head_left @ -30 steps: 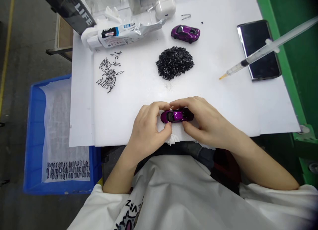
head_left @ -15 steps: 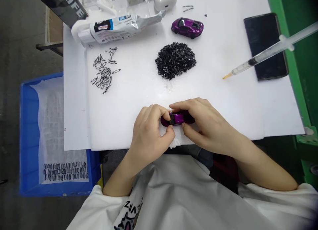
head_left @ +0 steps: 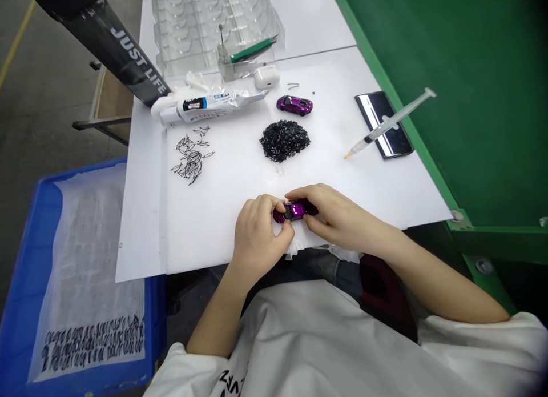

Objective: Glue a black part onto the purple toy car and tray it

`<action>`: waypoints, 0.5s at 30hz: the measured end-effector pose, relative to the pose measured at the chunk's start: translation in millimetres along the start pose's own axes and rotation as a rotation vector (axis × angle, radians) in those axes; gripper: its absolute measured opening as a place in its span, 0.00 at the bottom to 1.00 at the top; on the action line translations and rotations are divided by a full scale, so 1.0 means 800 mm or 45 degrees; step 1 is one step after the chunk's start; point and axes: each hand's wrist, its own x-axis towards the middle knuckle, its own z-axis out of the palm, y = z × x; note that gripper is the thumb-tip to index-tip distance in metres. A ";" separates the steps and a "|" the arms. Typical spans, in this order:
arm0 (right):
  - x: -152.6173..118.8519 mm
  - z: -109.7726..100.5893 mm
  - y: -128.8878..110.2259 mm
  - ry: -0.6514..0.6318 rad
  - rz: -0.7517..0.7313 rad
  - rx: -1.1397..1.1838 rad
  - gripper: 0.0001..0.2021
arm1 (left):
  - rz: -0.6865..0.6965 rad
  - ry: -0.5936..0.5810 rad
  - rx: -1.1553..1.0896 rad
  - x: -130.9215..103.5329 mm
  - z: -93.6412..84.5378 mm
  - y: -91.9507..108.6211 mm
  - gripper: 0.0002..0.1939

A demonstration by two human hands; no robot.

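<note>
A purple toy car [head_left: 296, 211] is held between both hands just above the front part of the white work surface [head_left: 240, 185]. My left hand [head_left: 261, 231] pinches its left end between thumb and fingers. Around its right end are the thumb and fingers of my right hand [head_left: 329, 214], which partly cover it. Beyond the hands lies a pile of small black pieces [head_left: 284, 140], with a second purple toy car [head_left: 294, 105] behind it. Thin black outline-shaped parts [head_left: 188, 161] lie loose at the left.
A syringe [head_left: 385, 125] rests across a phone [head_left: 385, 123] at the right. Behind are a white tube [head_left: 218, 104], a white case [head_left: 266, 76], clear trays [head_left: 188, 20] and a dark bottle [head_left: 132, 57]. A blue bin [head_left: 25, 231] holding sheeted parts stands left.
The camera view has shifted and tilted, showing more of the trays and bottle at the back. Both hands keep nearly the same hold on the purple car.
</note>
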 end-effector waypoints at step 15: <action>-0.003 -0.003 -0.004 -0.043 0.101 0.002 0.19 | 0.052 0.026 0.018 -0.004 0.004 -0.004 0.10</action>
